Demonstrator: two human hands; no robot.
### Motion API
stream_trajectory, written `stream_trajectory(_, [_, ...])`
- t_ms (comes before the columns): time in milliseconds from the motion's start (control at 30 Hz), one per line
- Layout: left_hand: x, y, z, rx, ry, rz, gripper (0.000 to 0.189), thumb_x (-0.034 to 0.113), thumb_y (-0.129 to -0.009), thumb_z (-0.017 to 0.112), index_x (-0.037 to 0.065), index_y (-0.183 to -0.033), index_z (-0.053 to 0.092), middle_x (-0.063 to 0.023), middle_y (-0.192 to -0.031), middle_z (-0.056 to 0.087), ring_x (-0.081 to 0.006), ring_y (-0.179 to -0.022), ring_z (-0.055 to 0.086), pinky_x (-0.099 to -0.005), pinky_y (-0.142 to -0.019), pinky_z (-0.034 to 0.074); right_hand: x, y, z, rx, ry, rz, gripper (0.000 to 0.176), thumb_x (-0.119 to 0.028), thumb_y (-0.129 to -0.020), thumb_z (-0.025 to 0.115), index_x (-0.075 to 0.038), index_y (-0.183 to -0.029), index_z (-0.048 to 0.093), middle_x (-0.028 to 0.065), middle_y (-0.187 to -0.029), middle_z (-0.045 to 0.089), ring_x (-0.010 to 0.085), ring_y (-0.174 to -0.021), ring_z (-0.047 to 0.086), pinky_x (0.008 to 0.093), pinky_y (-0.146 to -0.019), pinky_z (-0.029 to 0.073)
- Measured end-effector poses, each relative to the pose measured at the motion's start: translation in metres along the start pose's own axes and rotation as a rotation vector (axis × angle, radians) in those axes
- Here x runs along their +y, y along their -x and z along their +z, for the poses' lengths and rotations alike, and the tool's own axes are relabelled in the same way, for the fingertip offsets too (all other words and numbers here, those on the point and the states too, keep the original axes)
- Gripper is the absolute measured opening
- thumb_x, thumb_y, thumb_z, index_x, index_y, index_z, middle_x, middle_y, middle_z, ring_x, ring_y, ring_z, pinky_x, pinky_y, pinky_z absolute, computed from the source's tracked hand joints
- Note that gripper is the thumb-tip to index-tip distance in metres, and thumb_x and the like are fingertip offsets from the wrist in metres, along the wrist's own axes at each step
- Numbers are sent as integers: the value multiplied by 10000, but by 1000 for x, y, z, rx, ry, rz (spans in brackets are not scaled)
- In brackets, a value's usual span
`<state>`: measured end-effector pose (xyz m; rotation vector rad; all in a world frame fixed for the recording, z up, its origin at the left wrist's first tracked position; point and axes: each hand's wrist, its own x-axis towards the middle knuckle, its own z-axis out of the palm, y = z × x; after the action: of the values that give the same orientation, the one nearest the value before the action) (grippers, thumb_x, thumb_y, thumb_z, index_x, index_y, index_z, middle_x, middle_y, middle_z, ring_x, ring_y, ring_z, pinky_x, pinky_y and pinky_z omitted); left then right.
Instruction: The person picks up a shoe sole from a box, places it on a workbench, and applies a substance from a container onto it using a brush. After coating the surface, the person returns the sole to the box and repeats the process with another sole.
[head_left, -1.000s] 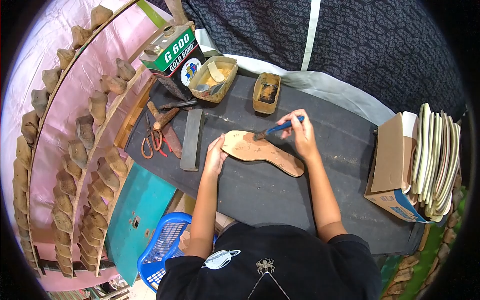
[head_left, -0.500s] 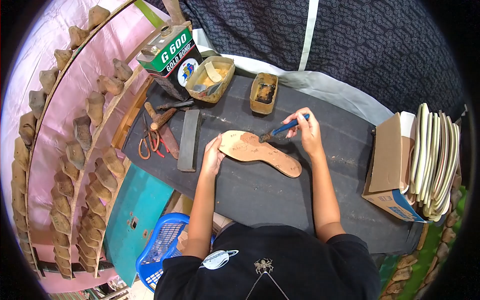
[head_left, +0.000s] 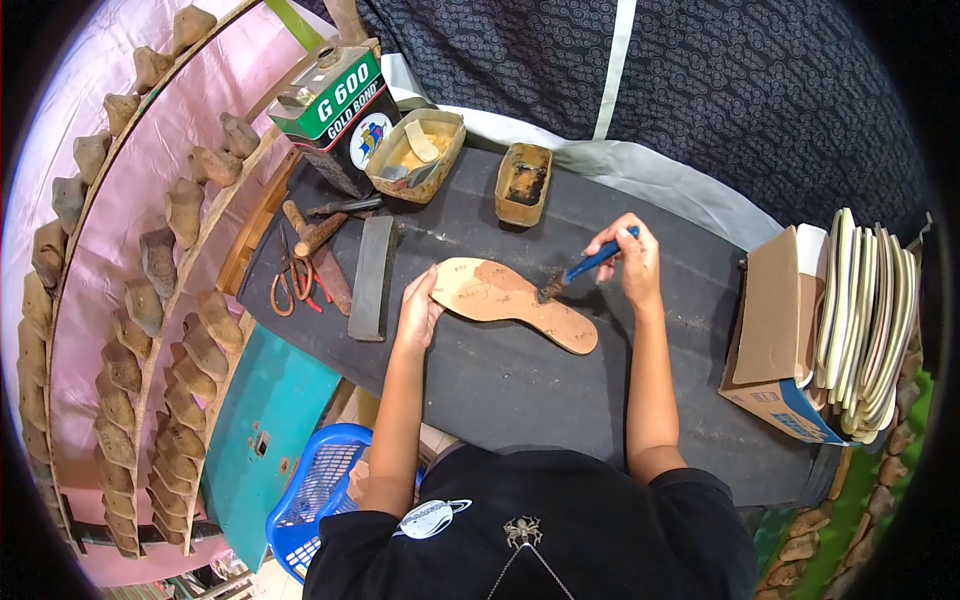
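A tan insole (head_left: 500,300) with small handwritten marks lies tilted over the dark table. My left hand (head_left: 420,308) grips its wide end at the left edge. A darker brown patch shows on the insole's upper part. My right hand (head_left: 632,262) is closed around the blue handle of a brush (head_left: 598,254). The dark bristles touch the insole near its narrow middle. Beyond the insole stands a small tub (head_left: 523,185) with dark residue inside.
A green and black G 600 can (head_left: 335,115) and a tub with yellowish contents (head_left: 418,152) stand at the back left. Scissors (head_left: 290,272), a hammer (head_left: 320,235) and a grey block (head_left: 373,278) lie left. A cardboard box (head_left: 778,330) with stacked soles is right.
The brush in my right hand has moved right along the insole, from the brown patch toward the narrow part. My left hand still holds the insole.
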<state>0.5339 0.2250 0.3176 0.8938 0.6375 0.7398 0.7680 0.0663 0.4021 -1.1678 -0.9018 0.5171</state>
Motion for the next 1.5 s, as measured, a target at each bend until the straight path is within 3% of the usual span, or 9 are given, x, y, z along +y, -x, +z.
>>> stream_trajectory(333, [-1, -2, -3, -44, 2, -11, 331, 216, -898, 411, -42, -1084, 502, -108, -1046, 565, -174, -964, 549, -285, -835, 427, -11, 1, -24, -159, 125, 80, 224, -210, -820, 407, -39, -680, 442, 89, -578, 566, 60, -380, 428, 171, -354, 330])
stream_trajectory(400, [0, -1, -2, -31, 1, -10, 331, 214, -897, 411, -44, -1087, 498, -108, -1043, 566, -174, -961, 551, -284, -834, 427, -10, 1, -29, -213, 149, -20, 222, -202, -813, 409, -37, -669, 445, 85, -575, 564, 59, -377, 433, 171, -350, 332])
stream_trajectory(533, [-1, -1, -2, -17, 4, -6, 340, 210, -898, 403, -51, -1100, 485, -116, -1045, 566, -182, -961, 553, -288, -837, 429, -10, 3, -23, -121, 57, -20, 215, -206, -798, 427, -36, -668, 448, 96, -596, 579, 62, -368, 439, 165, -329, 329])
stream_trajectory(767, [2, 2, 3, -6, 3, 3, 335, 203, -901, 391, -51, -1099, 483, -128, -1042, 569, -195, -954, 562, -297, -820, 453, -3, 2, -27, -162, 23, -5, 170, -185, -754, 411, -44, -661, 436, 102, -578, 570, 53, -339, 383, 173, -296, 287])
stream_trajectory(1000, [1, 0, 1, -14, -4, 8, 342, 210, -901, 392, -54, -1095, 489, -131, -1038, 572, -200, -953, 563, -299, -826, 451, -4, 1, -35, -173, 29, -22, 253, -267, -715, 442, -40, -606, 431, 120, -514, 533, 65, -307, 337, 179, -259, 213])
stream_trajectory(1300, [-2, -2, -4, -20, -7, 5, 348, 226, -893, 412, -41, -1104, 490, -107, -1058, 561, -175, -965, 549, -287, -828, 431, -7, 1, -48, -287, 9, -29, 192, -192, -722, 415, -35, -612, 421, 115, -539, 538, 105, -410, 449, 205, -377, 332])
stream_trajectory(1400, [-1, -1, -1, -7, -3, 6, 342, 216, -894, 404, -45, -1098, 491, -117, -1047, 567, -186, -959, 556, -293, -824, 442, -13, -2, -39, -118, -51, -78, 203, -201, -802, 404, -19, -724, 449, 153, -645, 575, 127, -474, 506, 230, -450, 404])
stream_trajectory(1467, [1, -1, 0, 5, 4, 10, 339, 208, -896, 395, -51, -1095, 489, -129, -1037, 573, -198, -953, 563, -299, -820, 453, -10, -6, -16, 174, -199, -246, 239, -231, -879, 349, -11, -875, 442, 213, -854, 586, 153, -573, 562, 243, -529, 452])
stream_trajectory(1500, [2, 0, 1, 6, -1, 5, 336, 207, -894, 399, -48, -1092, 492, -126, -1038, 573, -196, -956, 562, -299, -821, 452, -6, -8, -14, 90, -160, -269, 235, -219, -915, 325, -17, -992, 420, 239, -1062, 527, 167, -720, 581, 261, -656, 462])
